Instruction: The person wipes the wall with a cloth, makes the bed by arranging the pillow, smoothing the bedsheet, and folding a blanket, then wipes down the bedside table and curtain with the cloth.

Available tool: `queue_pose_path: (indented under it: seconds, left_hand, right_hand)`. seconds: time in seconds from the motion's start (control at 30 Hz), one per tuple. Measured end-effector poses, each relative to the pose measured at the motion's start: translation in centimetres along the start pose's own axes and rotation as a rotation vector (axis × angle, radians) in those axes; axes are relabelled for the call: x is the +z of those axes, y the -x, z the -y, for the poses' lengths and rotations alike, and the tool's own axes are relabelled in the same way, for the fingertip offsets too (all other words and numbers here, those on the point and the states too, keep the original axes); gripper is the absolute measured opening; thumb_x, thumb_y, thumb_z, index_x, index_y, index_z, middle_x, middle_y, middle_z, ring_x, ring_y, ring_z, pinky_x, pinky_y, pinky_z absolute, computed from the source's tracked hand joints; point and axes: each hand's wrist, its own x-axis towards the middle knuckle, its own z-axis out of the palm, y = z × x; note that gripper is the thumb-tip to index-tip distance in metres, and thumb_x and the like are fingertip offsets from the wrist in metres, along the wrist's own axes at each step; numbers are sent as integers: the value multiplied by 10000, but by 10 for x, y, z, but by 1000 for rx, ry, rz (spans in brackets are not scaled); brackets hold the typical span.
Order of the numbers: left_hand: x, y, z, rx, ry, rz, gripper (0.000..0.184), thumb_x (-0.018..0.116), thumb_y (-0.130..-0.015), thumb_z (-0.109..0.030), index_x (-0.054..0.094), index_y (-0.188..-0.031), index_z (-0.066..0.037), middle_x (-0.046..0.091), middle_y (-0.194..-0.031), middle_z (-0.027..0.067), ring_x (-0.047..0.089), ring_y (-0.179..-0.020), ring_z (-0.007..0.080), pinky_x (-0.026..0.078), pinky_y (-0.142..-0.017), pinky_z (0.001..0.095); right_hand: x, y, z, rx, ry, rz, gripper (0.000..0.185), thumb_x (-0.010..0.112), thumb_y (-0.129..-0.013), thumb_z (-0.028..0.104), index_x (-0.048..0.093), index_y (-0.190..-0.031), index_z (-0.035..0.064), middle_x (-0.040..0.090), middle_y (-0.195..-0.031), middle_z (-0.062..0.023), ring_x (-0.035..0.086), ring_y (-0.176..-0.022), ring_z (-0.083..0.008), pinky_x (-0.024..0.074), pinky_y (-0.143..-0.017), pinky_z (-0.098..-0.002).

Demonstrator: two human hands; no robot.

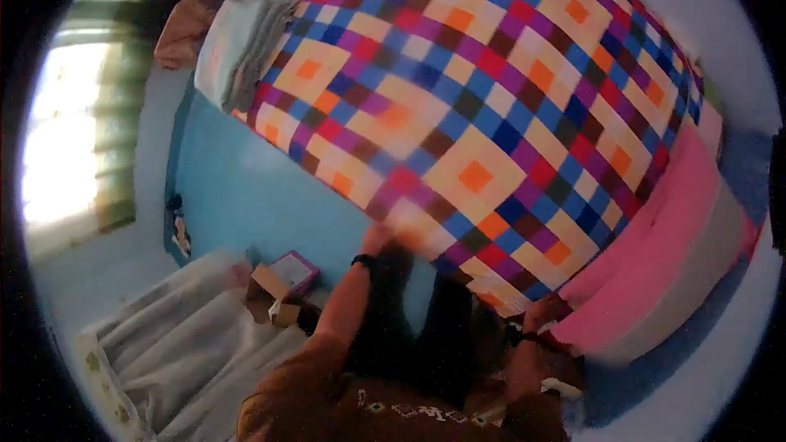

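Note:
A large cloth with a multicoloured check pattern (pixel 475 176) spreads over the bed, its near edge by my body. My left hand (pixel 378 239) is at that edge on the left, blurred, with a dark band on the wrist; its fingers are too smeared to read. Near the cloth's lower right corner, my right hand (pixel 544 311) has its fingers closed at the hem, holding the cloth. A pink cloth (pixel 655 245) hangs beside and below my right hand.
Folded pale blankets (pixel 237 53) lie at the bed's upper left corner, beside a brown cloth (pixel 187 29). An open cardboard box (pixel 270 286) stands at lower left near a grey sheet (pixel 188 352). A bright curtained window (pixel 74 131) is far left.

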Motion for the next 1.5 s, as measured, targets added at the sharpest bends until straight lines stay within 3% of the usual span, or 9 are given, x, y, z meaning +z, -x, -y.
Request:
queue_pose_path:
  seconds: [0.13, 0.43, 0.57, 0.7, 0.9, 1.1, 1.27, 1.33, 1.5]
  left_hand:
    - [3, -20, 21, 431, -41, -111, 374, 610, -872, -372, 616, -1052, -44, 656, -935, 74, 608, -748, 225, 493, -619, 337]
    - [-184, -26, -41, -2, 435, -191, 481, 608, -853, -489, 613, -1024, -40, 640, -838, 61, 594, -700, 158, 461, -546, 295]
    - [-216, -61, -12, 157, 504, -221, 415, 598, -874, -455, 612, -902, -40, 612, -698, 41, 555, -585, 126, 439, -501, 283]
    - [-210, -104, 46, 329, 419, -267, 376, 609, -887, -388, 606, -786, -26, 583, -637, 24, 521, -551, 99, 423, -485, 282]
    - [-224, -72, 20, 336, 422, -211, 324, 644, -878, -326, 632, -748, -29, 556, -627, -7, 502, -564, 80, 405, -491, 265]
    - [-271, -62, -40, 632, -118, -207, 239, 646, -856, -254, 623, -791, -26, 604, -684, 80, 556, -634, 248, 438, -561, 376]
    - [-327, -56, -105, 619, -288, -297, 171, 643, -831, -170, 601, -925, -32, 625, -879, 174, 575, -833, 388, 454, -710, 468]
    - [-338, -80, -106, 677, -324, -439, 281, 629, -832, -176, 579, -1079, -50, 593, -1080, 195, 543, -1001, 382, 443, -831, 458]
    - [-335, -93, -133, 710, -521, -460, 568, 591, -853, -182, 378, -1376, -123, 286, -1437, 203, 292, -1297, 406, 287, -1046, 485]
  right_hand:
    - [21, 26, 10, 138, -486, -103, 555, 396, -930, 195, 230, -1388, -70, 242, -1415, -318, 289, -1284, -448, 267, -1060, -492]
    - [94, 102, 49, -7, -453, 272, 599, 408, -944, 208, 165, -1418, -64, 158, -1475, -290, 163, -1376, -392, 147, -1128, -425]
    - [-22, 111, 206, 135, -607, 447, 593, 416, -952, 205, 167, -1421, -58, 146, -1500, -242, 158, -1392, -348, 157, -1128, -408]
    - [-37, 107, 290, 161, -488, 563, 425, 489, -936, 298, 500, -1177, -52, 605, -1101, -179, 587, -982, -307, 459, -833, -418]
    - [3, 132, 334, 448, -1080, 1078, 458, 453, -940, 463, 590, -1004, 30, 625, -789, -81, 573, -636, -155, 447, -556, -290]
    - [-19, 134, 376, 568, -1304, 892, 467, 465, -929, 480, 626, -893, 43, 619, -759, -86, 578, -648, -154, 442, -552, -300]
    - [-29, 43, 377, -197, -503, 227, 373, 507, -926, 300, 546, -1116, -19, 644, -962, -135, 600, -846, -292, 482, -798, -396]
    - [-86, -14, 411, -3, -661, -50, 475, 493, -950, 316, 454, -1294, -10, 367, -1393, -235, 374, -1259, -385, 323, -1041, -447]
    - [-67, -73, 508, -383, -655, -132, 619, 512, -926, 344, 315, -1387, -18, 273, -1446, -255, 235, -1352, -394, 168, -1104, -510]
